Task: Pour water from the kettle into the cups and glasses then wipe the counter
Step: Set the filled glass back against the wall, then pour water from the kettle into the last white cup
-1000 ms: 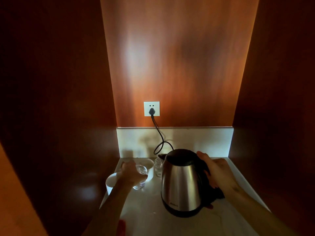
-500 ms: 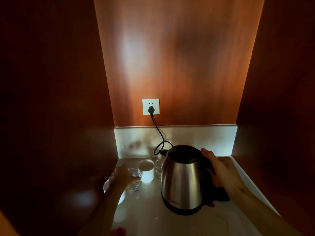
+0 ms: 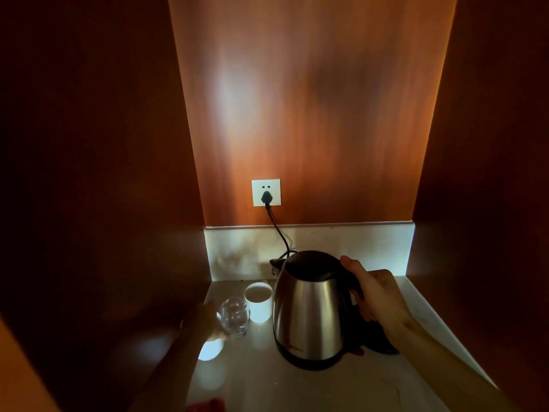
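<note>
A steel kettle with a black lid stands upright on the pale counter. My right hand grips its black handle from the right. My left hand holds a clear glass at the counter's left side, just in front of a white cup. Another white cup shows partly under my left wrist. A second glass seen earlier behind the kettle is hidden.
A black cord runs from the white wall socket down behind the kettle. Dark wooden walls close in the niche on both sides. Something red lies at the counter's front edge.
My left hand has drawn the clear glass leftward and forward, away from the white cup. My right hand keeps its grip on the kettle handle; the kettle stays put.
</note>
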